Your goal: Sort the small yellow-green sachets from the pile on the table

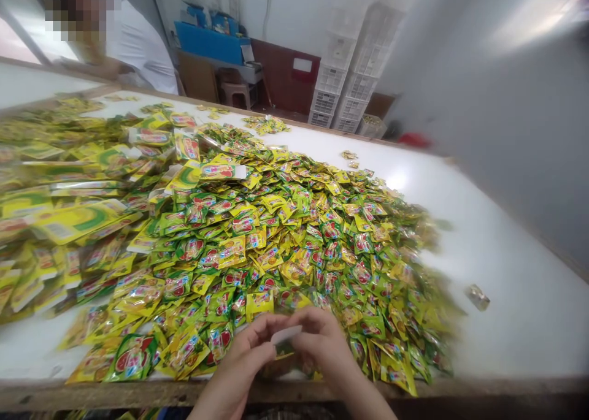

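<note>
A big heap of small yellow, green and red sachets (257,236) covers the white table (506,248). My left hand (248,352) and my right hand (324,343) meet at the table's near edge. Together they pinch one small sachet (286,337), its pale top edge showing between the fingertips. Most of that sachet is hidden by my fingers. Larger yellow-green packets (78,217) lie to the left of the heap.
A person in a white top (133,40) stands at the far left side of the table. One lone silvery sachet (477,297) lies at the right. Stacked white crates (354,70), a blue box and a stool stand beyond the table. A grey wall runs along the right.
</note>
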A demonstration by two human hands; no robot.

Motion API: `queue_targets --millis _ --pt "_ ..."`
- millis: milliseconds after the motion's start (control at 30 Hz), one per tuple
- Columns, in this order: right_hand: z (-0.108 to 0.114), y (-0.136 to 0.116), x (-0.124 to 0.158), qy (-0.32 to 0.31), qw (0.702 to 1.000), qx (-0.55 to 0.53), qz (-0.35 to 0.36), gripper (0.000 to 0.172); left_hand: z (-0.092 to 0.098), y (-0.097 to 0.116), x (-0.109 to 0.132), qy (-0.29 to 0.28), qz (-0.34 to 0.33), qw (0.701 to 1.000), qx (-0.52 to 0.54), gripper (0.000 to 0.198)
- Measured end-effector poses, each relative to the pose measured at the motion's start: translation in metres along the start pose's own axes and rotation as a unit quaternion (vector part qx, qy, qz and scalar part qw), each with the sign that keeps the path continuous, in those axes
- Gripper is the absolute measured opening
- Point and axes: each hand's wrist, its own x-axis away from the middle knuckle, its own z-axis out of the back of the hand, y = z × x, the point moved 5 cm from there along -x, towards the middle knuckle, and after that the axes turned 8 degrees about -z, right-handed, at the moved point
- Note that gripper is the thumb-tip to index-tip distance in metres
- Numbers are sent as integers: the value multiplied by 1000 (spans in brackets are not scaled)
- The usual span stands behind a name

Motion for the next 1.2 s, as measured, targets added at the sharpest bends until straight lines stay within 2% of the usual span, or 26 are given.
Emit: queue_targets --millis 100,167,233,333,400,467,533,600,800,933,1000,1100,1200 --pt "-3 -20 0 9 989 88 115 14 17 -7 -1 63 -33 995 -63 34" --pt "-3 -25 1 3 980 122 159 15 30 -17 1 87 -64 985 -135 29" --pt "-2 -21 0 -4 985 105 139 16 37 -24 3 85 -107 970 -201 28" --pt "0 -8 -2 -7 997 46 69 23 37 -25 3 91 -165 949 -253 27" --pt "1 -5 0 6 996 46 75 21 33 -22 0 106 -188 938 -272 26" --pt "2 -8 5 27 988 81 127 17 29 -16 -2 98 -231 922 -294 22" --pt "3 -12 10 32 978 109 176 12 25 -10 -2 58 -289 904 -311 18" --pt "3 -14 14 23 974 115 192 10 24 -8 2 18 -327 890 -317 22" --pt "3 -12 20 7 964 145 224 12 28 -13 9 -16 -310 888 -339 36" --pt "1 -10 20 23 958 171 227 14 31 -19 7 26 -281 904 -322 42" --pt "-1 -12 20 23 953 183 241 16 32 -22 6 35 -279 906 -315 40" --pt "-3 -18 22 15 949 184 257 13 30 -23 4 6 -307 900 -309 32" --pt "-2 -21 24 -3 952 181 248 16 30 -22 4 4 -306 903 -302 30"
